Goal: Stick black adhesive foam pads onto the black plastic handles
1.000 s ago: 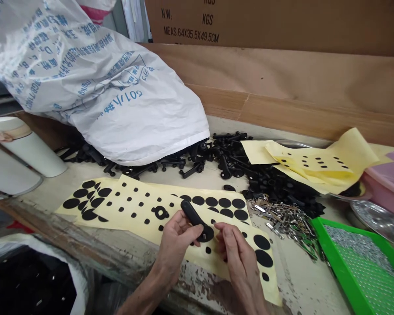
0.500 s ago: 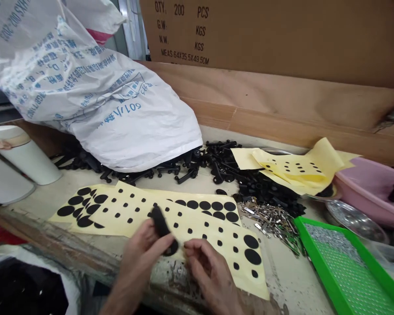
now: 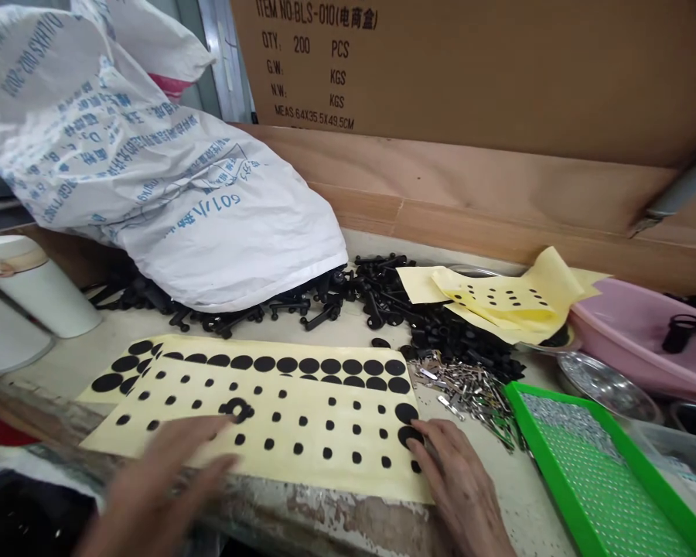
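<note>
A yellow sheet of small black stickers [image 3: 313, 472] lies along the bench's front edge, overlapping another yellow sheet with large black discs [image 3: 139, 363]. My left hand [image 3: 156, 480], smeared by motion, is over the sheet's left part with thumb and fingers apart. By its fingertips a small black plastic part [image 3: 237, 409] rests on the sheet. At the right end my right hand [image 3: 458, 472] has its fingers closed at the sheet's edge, beside two large black discs [image 3: 407, 415]. Its palm side is hidden.
Black plastic parts [image 3: 377, 290] are heaped behind, partly under a white woven bag [image 3: 255, 240]. Small metal pieces [image 3: 469, 394] lie right, before a green tray [image 3: 603, 480]. A pink basin [image 3: 620, 333] and metal dish [image 3: 603, 379] stand beyond. White cups [image 3: 46, 286] stand left.
The black part has left my left hand's grip and lies on the sheet. My hands have moved apart, left and right. The small-sticker sheet has turned nearly parallel to the bench edge.
</note>
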A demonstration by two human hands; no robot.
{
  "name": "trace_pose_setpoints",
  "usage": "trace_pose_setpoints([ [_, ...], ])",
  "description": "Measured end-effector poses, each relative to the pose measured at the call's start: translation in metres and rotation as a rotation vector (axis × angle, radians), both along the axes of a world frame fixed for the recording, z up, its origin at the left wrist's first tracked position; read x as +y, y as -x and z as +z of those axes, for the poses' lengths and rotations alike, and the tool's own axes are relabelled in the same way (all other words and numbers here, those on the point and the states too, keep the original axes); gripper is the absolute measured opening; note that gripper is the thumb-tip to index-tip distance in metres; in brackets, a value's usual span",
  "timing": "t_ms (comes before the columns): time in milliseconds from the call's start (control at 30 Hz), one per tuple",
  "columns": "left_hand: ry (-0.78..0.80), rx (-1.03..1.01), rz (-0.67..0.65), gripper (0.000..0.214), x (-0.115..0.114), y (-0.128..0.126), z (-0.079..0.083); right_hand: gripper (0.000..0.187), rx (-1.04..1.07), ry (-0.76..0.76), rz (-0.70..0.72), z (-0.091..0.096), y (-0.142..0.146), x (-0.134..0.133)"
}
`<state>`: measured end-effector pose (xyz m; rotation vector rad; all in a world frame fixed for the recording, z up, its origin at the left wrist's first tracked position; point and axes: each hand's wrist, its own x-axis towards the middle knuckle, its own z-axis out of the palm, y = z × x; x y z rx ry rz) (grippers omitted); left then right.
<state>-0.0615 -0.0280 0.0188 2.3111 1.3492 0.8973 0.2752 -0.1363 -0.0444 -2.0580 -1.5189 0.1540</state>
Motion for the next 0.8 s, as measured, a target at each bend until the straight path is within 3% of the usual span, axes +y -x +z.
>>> trace_pose_setpoints([
  [67,0.027,0.098,-0.255,0.032,-0.005,-0.061,-0.01,0.02,0.035,-0.014,0.033,0.002,-0.001,0.002],
  [133,0.001,0.219,-0.53,0.042,-0.012,-0.12,-0.023,0.018,0.068,-0.019,0.063,0.004,-0.006,0.0],
  [200,-0.043,0.296,-0.607,0.044,-0.019,-0.163,-0.034,0.017,0.099,-0.012,0.078,0.005,-0.01,-0.005],
  [267,-0.074,0.364,-0.627,0.047,-0.022,-0.183,-0.042,0.015,0.121,0.004,0.066,0.008,-0.011,-0.006],
  [367,-0.105,0.426,-0.644,0.052,-0.022,-0.186,-0.044,0.015,0.123,0.047,0.038,0.015,-0.008,-0.002],
  [500,-0.096,0.472,-0.652,0.051,-0.021,-0.181,-0.035,0.012,0.163,0.077,0.028,0.021,-0.004,0.004],
  [633,-0.07,0.49,-0.678,0.05,-0.021,-0.183,-0.027,0.014,0.321,0.052,0.117,0.015,-0.006,0.001],
  [800,-0.097,0.484,-0.673,0.051,-0.021,-0.183,-0.03,0.019,0.292,-0.026,0.028,0.007,-0.005,-0.001],
])
